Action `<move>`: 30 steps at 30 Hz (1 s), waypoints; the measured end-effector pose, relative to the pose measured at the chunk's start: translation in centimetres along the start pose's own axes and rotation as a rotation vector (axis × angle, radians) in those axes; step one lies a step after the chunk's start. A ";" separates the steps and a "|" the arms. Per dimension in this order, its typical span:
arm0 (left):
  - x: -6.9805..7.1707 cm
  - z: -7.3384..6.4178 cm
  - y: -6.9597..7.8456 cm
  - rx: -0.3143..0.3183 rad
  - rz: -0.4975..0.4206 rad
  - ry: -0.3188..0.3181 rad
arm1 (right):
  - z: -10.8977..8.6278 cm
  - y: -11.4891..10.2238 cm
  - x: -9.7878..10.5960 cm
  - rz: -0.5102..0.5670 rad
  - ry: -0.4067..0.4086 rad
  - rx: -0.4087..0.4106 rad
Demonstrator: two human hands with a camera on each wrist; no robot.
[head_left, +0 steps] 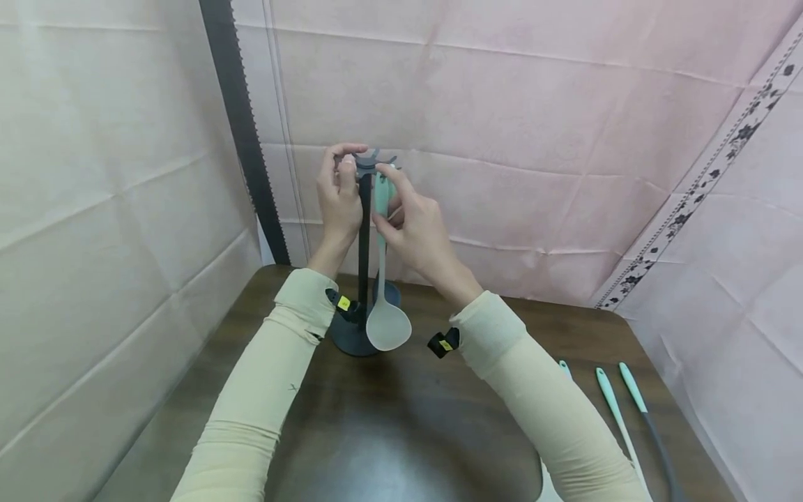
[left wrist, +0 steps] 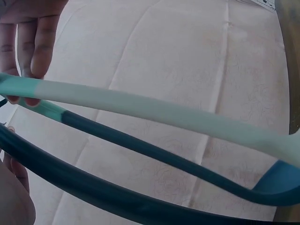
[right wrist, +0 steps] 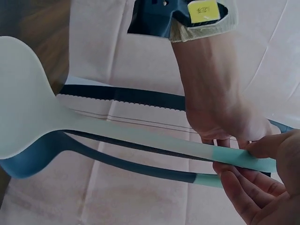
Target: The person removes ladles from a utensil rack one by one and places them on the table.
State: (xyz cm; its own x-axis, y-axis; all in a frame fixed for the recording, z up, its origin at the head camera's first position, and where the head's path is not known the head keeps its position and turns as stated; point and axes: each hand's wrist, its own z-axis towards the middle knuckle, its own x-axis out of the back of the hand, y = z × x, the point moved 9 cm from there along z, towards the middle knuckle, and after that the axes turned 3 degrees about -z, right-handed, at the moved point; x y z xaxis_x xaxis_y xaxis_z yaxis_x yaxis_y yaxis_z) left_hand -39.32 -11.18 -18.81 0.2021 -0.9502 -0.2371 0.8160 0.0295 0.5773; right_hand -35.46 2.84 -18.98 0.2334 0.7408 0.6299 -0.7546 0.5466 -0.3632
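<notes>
A dark utensil stand (head_left: pixel 364 237) with a hooked top stands upright on the table. My left hand (head_left: pixel 339 199) grips its top from the left, thumb in front and index finger reaching over. On the right, my right hand (head_left: pixel 417 226) pinches the mint handle of a pale grey ladle (head_left: pixel 389 328) close under the hooks. The ladle hangs bowl down beside the pole; its handle's top overlaps the hooks in the head view. Behind it is a dark blue ladle (right wrist: pixel 35 157) with a mint handle, its upper end hidden by my right fingers.
On the table's right side lie several mint-handled utensils, among them one with a pale shaft (head_left: pixel 617 415) and one with a dark shaft (head_left: pixel 655 436). My right sleeve partly covers others. Pale cloth walls (head_left: pixel 502 139) enclose the wooden table (head_left: pixel 351 432) behind and at both sides.
</notes>
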 end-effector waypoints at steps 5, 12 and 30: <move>0.1 0.0 0.6 0.005 0.015 -0.002 | 0.0 -0.2 0.1 0.008 0.007 -0.005; 0.1 -0.1 0.5 0.004 0.012 -0.008 | -0.2 -0.2 0.2 0.038 -0.003 -0.029; 0.3 0.3 -0.8 -0.011 0.009 -0.017 | -0.3 -0.3 0.4 0.057 0.046 -0.009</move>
State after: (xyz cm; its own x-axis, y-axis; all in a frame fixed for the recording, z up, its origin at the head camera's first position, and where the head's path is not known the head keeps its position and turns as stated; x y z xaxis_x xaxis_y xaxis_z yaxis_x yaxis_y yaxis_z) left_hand -40.09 -11.58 -19.07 0.1999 -0.9551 -0.2187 0.8200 0.0410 0.5708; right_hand -34.97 3.12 -18.85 0.2186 0.7878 0.5759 -0.7618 0.5066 -0.4038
